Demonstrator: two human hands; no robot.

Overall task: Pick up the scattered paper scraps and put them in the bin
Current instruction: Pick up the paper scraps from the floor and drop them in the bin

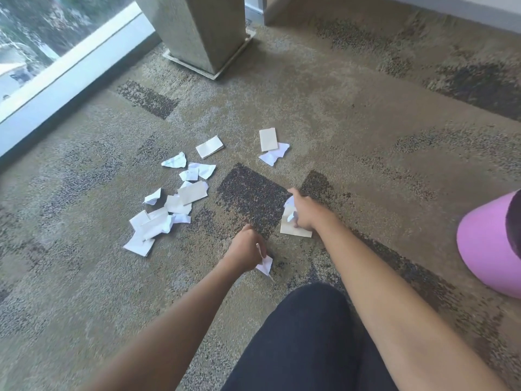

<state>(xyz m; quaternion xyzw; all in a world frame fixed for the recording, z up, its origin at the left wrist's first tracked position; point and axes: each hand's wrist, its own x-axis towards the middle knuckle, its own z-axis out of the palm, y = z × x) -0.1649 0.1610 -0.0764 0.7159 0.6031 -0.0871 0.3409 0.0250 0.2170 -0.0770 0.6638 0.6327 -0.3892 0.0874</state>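
Head view: both bare arms reach down over a patterned carpet [352, 117], a dark-clad knee [307, 334] between them.
Left hand [246, 249]: fingers curled, pinching a small white scrap [265, 265] that hangs under the hand, just above the carpet.
Right hand [304, 213]: thumb stretched forward, fingers curled round a crumpled white scrap [291, 215] — the hand sits on a beige card [293, 231] lying flat beneath it; whether it grips the card too I cannot tell.
Pile [169, 210]: white and beige scraps, overlapping, left of the left hand and a little beyond it.
Beige piece [210, 147]: lies alone, beyond the pile, well ahead of the left hand.
Pair [272, 146]: a beige card overlapping a torn white scrap, ahead of the right hand, apart from it.
Bin [490, 246]: pink, tipped on its side with the mouth toward the right edge — well to the right of the right hand.
Pillar [203, 32]: grey, far ahead of both hands.
Window [56, 52]: far ahead-left of the left hand.
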